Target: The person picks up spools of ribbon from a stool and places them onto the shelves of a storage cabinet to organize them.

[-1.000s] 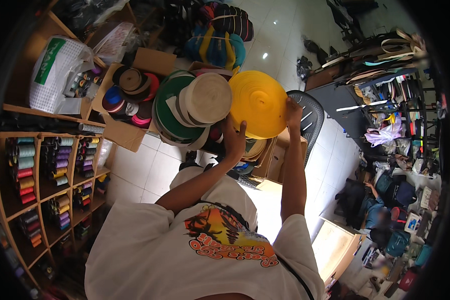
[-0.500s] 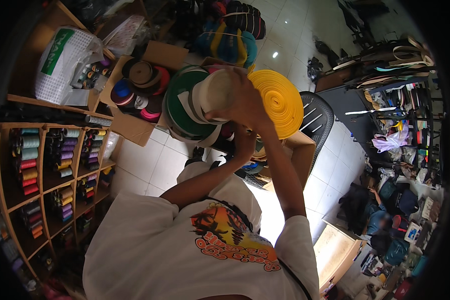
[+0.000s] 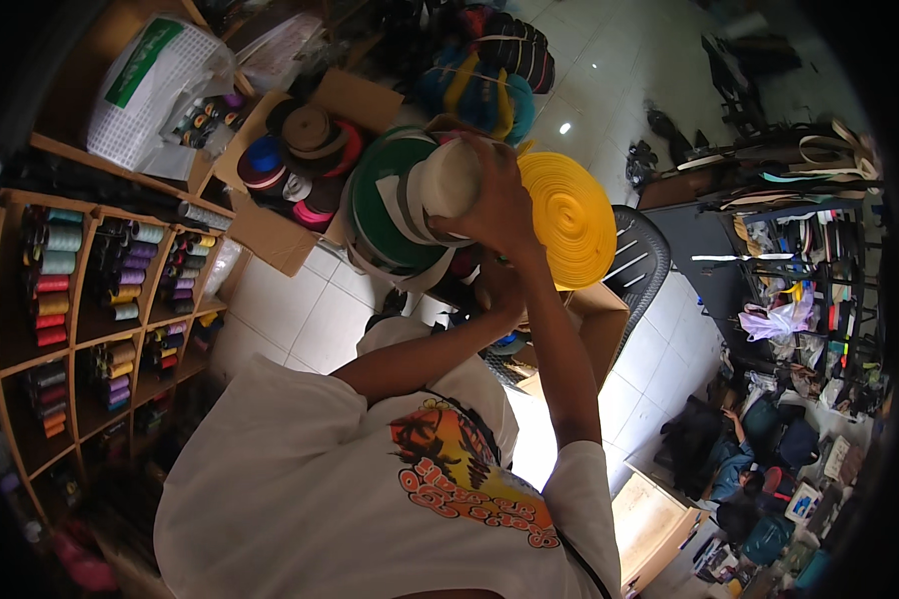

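From my remote feed: right hand (image 3: 499,205) grasps the off-white, drum-shaped roll of fabric-like strap (image 3: 448,182), fingers spread over its right side, one digit reaching round the near edge. Left hand (image 3: 499,285) sits curled just below, under the right forearm; I can't tell if it grips anything.

Off-white roll is over the right edge of the wide, flat, dark-green strap roll (image 3: 378,205), near that roll's centre-right, left of the bright-yellow, coiled flat disc roll (image 3: 569,215). Its round face points up at my camera, tipped a bit to the right; the axis runs through that face, and the side wall shows on the left. Face looks pale, plain, smooth; winding lines blurred. Greyish bands ring the side below it.

Yellow roll's face also points up, spiral layers clear, above the right wall of the brown cardboard box (image 3: 601,317). Another brown cardboard box of mixed rolls (image 3: 270,235) sits left of the green one.
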Demonstrator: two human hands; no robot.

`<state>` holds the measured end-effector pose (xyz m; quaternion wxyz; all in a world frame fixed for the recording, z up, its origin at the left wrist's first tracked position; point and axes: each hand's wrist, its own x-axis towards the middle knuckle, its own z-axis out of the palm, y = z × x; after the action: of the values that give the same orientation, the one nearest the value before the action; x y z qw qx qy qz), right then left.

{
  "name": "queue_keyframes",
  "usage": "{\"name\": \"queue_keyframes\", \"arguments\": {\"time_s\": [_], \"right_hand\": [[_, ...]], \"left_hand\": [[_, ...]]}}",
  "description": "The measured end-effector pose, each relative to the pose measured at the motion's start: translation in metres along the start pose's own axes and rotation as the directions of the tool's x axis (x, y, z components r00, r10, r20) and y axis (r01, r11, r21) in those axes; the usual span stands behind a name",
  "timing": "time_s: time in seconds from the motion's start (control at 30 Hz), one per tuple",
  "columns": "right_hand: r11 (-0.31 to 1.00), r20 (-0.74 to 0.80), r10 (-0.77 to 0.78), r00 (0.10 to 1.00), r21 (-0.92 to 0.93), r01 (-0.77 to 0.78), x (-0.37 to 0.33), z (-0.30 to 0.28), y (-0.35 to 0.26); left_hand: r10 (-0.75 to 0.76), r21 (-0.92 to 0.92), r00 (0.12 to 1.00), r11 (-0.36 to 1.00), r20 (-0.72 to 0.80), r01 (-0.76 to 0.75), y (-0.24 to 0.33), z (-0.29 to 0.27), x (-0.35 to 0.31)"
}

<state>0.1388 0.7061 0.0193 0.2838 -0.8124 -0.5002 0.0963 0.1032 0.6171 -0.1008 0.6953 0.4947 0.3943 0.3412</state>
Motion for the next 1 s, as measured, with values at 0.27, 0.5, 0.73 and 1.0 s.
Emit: {"name": "queue_keyframes", "arguments": {"time_s": [0.27, 0.5, 0.73, 1.0], "right_hand": [[0.990, -0.073, 0.097, 0.993, 0.114, -0.088, -0.002, -0.022, 0.009], [0.988, -0.049, 0.141, 0.989, -0.049, -0.144, -0.010, -0.029, 0.015], [0.974, 0.032, 0.129, 0.991, -0.190, -0.121, -0.011, -0.023, 0.015], [0.983, 0.032, 0.165, 0.986, -0.083, -0.162, -0.004, -0.018, 0.029]], "left_hand": [[-0.236, -0.051, 0.972, 0.971, -0.014, 0.236, -0.007, -0.007, 0.010], [-0.270, -0.235, 0.959, 0.930, 0.087, 0.283, -0.001, -0.008, 0.010], [-0.321, -0.129, 0.943, 0.935, 0.083, 0.330, -0.018, -0.015, 0.012], [-0.359, 0.065, 0.933, 0.932, 0.024, 0.356, -0.017, -0.009, 0.014]]}}
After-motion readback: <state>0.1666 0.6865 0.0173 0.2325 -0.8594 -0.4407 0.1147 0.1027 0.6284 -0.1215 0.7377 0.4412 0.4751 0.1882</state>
